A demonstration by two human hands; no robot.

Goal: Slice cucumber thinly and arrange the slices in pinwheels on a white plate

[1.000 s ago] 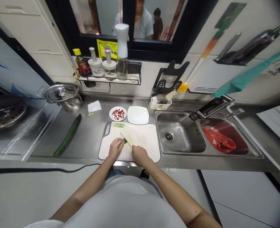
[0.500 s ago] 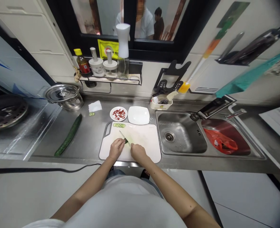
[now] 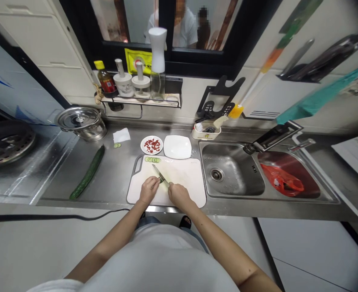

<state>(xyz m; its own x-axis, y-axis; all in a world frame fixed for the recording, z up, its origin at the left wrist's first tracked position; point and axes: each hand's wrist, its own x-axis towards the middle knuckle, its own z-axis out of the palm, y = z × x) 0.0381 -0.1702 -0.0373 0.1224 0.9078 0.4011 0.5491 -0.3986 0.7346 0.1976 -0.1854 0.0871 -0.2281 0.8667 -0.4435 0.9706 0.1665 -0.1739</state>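
My right hand [image 3: 179, 194] is closed around the handle of a knife [image 3: 159, 173], whose blade points away to the upper left over the white cutting board [image 3: 191, 170]. My left hand [image 3: 149, 189] pinches a small dark green piece of cucumber [image 3: 161, 180] right beside the blade; most of the piece is hidden by fingers and knife. A short row of cucumber slices [image 3: 152, 159] lies at the board's far left edge. Behind the board stand a white plate with chopped red pieces [image 3: 151, 145] and a plain white plate [image 3: 177, 147].
A whole cucumber [image 3: 88, 172] lies on the steel counter at left, near a lidded pot [image 3: 86, 123] and a white tissue [image 3: 121, 135]. On the right is a double sink [image 3: 232, 170] holding a red plastic bag [image 3: 284, 182]. A person [image 3: 186, 28] shows through the window.
The knife blade has tilted so more of its flat side shows, and my right hand has shifted slightly right. My left hand stays almost in place on the cucumber piece.
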